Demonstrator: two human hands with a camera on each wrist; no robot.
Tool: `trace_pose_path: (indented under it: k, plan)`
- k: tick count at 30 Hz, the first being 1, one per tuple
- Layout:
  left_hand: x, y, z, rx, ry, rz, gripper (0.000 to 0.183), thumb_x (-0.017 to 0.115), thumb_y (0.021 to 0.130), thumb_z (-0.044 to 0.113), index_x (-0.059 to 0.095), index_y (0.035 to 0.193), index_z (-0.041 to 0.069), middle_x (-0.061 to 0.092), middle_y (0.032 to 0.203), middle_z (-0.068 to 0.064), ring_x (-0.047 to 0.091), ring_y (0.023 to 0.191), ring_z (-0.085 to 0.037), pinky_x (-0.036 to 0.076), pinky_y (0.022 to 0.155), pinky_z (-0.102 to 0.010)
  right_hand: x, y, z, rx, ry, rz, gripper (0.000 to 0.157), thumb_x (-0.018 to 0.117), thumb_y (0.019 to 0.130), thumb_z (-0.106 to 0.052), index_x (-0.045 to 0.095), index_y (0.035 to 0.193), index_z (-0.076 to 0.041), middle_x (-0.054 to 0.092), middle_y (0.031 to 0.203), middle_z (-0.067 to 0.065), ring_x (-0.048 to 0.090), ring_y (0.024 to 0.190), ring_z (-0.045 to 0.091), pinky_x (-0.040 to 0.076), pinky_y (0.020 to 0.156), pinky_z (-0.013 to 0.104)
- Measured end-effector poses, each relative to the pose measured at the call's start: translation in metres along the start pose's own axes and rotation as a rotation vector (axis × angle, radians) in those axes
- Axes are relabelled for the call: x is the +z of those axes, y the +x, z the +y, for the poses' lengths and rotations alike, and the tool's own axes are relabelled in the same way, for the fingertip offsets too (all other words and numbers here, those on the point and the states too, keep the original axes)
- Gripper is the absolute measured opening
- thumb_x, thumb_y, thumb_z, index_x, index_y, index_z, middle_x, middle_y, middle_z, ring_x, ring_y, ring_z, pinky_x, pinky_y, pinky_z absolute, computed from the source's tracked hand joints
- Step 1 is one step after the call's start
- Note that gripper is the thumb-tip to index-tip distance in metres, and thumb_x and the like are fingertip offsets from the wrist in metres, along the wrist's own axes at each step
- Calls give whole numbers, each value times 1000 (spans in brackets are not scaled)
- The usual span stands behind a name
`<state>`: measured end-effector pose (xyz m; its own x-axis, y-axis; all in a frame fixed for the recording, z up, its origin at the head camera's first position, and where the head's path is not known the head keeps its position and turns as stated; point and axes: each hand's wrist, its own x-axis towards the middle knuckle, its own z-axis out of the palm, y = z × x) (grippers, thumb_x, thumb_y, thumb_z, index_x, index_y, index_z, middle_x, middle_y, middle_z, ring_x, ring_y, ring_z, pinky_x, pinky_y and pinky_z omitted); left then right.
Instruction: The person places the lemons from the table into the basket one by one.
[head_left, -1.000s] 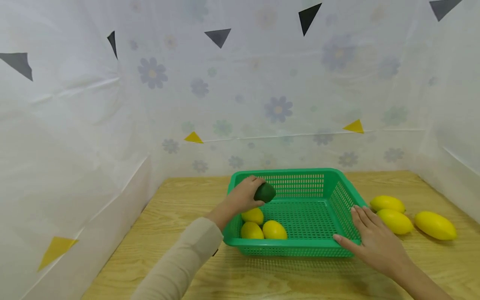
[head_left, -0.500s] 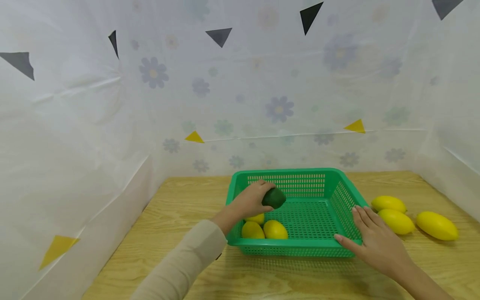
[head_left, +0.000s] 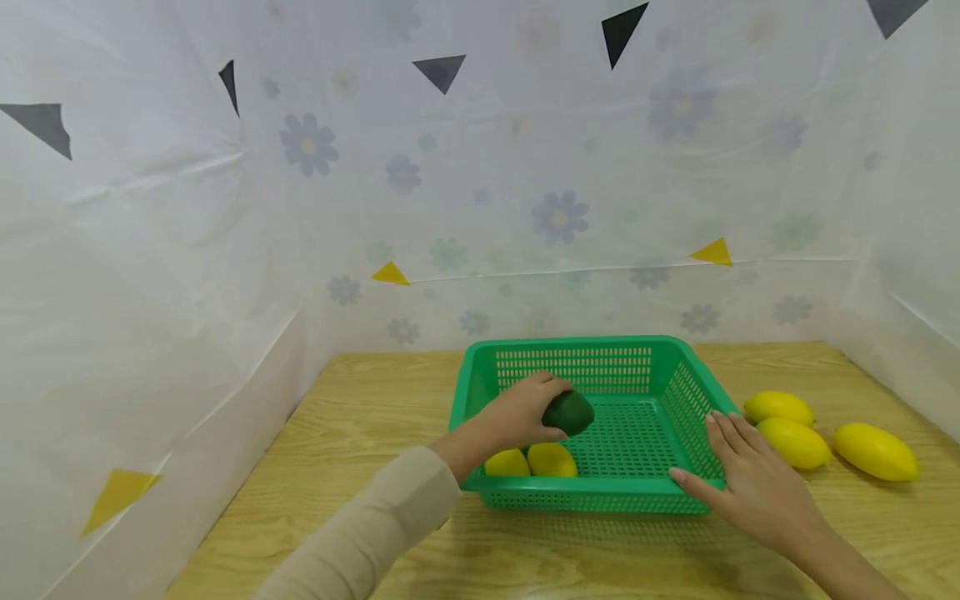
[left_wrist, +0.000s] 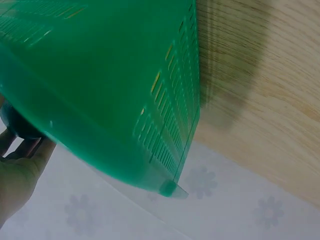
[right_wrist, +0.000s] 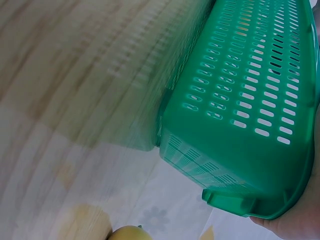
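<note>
My left hand (head_left: 521,412) reaches over the left part of a green plastic basket (head_left: 585,485) and grips a dark green rounded fruit (head_left: 573,413) by its side, thumb below and fingers above. Two yellow fruits (head_left: 553,461) show beneath that hand, inside the basket's front left corner. In the left wrist view the basket wall partly hides the dark fruit (left_wrist: 19,122) and the hand (left_wrist: 20,177). My right hand (head_left: 761,479) rests with extended fingers on the basket's right rim, thumb at the front right corner. The right wrist view shows part of this hand (right_wrist: 300,215) along the rim.
Right of the basket, three elongated yellow fruits (head_left: 795,444) lie on the wooden table (head_left: 360,417), two close together and one (head_left: 875,452) farther right. White patterned sheeting (head_left: 480,183) encloses the table at the back and both sides.
My left hand has carried the dark green fruit rightward and lower into the basket, now covering the rear yellow fruit in its corner. My right hand stays on the rim.
</note>
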<state>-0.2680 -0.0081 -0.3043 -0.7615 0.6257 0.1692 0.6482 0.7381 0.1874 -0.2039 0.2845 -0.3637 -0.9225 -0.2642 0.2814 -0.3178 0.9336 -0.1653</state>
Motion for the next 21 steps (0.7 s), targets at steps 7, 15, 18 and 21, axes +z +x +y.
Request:
trace_pose_path:
  k: [7, 15, 18, 21]
  plan:
    - [5, 1, 9, 15, 23, -30, 60, 71, 82, 29, 47, 135, 16, 51, 131, -3, 54, 114, -17, 49, 90, -25, -2, 0, -1, 1, 2, 1, 90, 48, 90, -54, 22, 139, 17, 20, 145, 37, 11, 138, 48, -13, 116, 42]
    - [13, 2, 16, 53, 60, -102, 59, 68, 84, 28, 44, 137, 15, 49, 134, -4, 53, 118, -17, 48, 93, -25, -1, 0, 0, 3, -3, 0, 89, 49, 90, -54, 23, 139, 17, 20, 145, 37, 12, 138, 48, -11, 117, 42]
    - [17, 4, 19, 79, 78, -120, 59, 67, 85, 28, 43, 137, 15, 48, 136, -3, 52, 120, -16, 46, 95, -23, 0, 0, -1, 2, -6, 0, 89, 48, 90, -54, 23, 139, 17, 21, 145, 37, 12, 138, 48, -10, 117, 43]
    - [22, 5, 22, 94, 74, -129, 58, 65, 86, 29, 42, 138, 16, 47, 138, -2, 51, 121, -16, 46, 96, -23, -2, 0, -2, 4, -1, -3, 89, 48, 90, -54, 23, 139, 17, 21, 145, 37, 11, 138, 48, -13, 116, 40]
